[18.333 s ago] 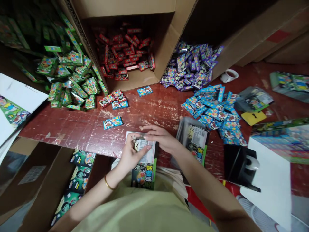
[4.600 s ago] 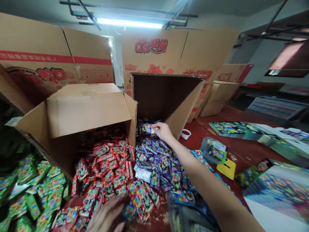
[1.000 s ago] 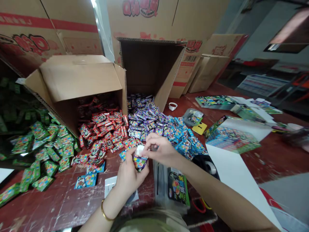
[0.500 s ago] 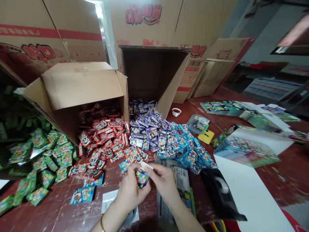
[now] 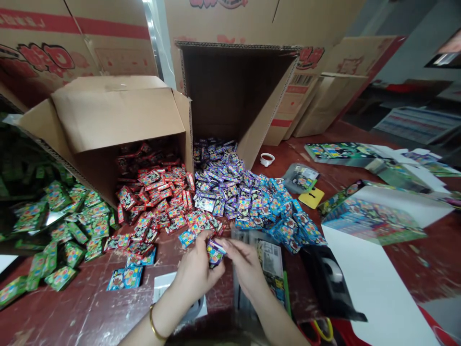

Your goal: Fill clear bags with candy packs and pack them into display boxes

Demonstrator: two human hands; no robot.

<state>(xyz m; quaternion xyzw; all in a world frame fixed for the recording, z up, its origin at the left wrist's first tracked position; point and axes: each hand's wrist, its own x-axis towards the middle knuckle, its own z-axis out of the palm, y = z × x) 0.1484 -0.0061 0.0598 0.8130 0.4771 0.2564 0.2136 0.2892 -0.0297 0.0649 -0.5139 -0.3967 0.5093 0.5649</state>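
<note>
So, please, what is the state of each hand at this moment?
Left hand: closed, holding a purple packet.
Right hand: closed on the same packet's upper end.

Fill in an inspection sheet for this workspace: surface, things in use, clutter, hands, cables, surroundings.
Surface: red table, scuffed.
Things in use: purple packet, held; green packs, red packs, purple packs and blue packs, heaped.
Clutter: cup, yellow card, tape dispenser.
Hands: left hand grips the packet; right hand touches its upper edge.
Cables: nothing clearly seen.
Surroundings: open cartons; printed cartons behind.
</note>
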